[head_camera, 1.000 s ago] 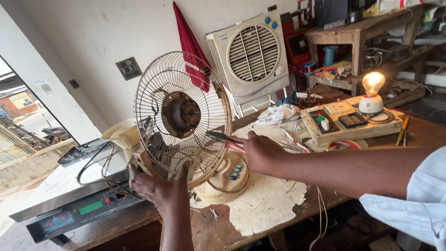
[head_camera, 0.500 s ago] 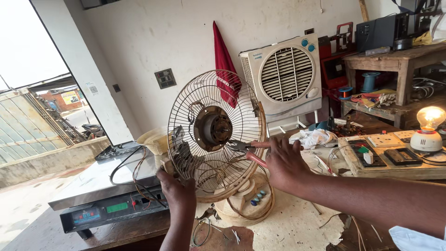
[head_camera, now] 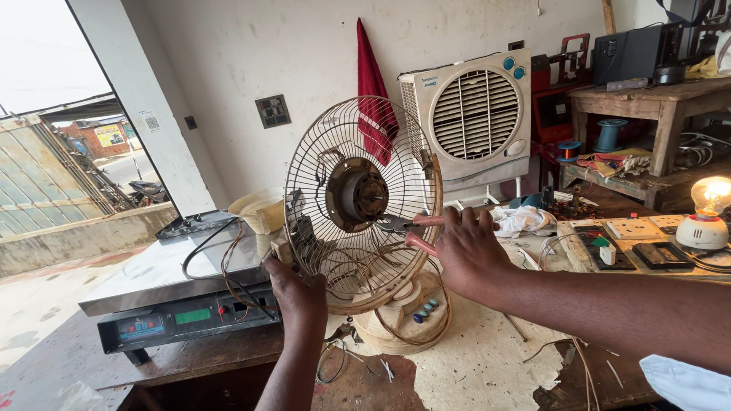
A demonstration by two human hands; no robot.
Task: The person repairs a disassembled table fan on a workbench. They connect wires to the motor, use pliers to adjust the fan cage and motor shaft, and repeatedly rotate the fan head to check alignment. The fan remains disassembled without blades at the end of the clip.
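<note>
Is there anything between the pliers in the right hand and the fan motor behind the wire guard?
Nothing visible does. The right hand holds the red-handled pliers, whose tips poke through the round wire fan guard and seem to meet the edge of the dark round motor. The left hand grips the guard's lower rim.

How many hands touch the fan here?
2: the left hand grips the lower left rim of the fan guard; the right hand holds pliers at the motor.
</note>
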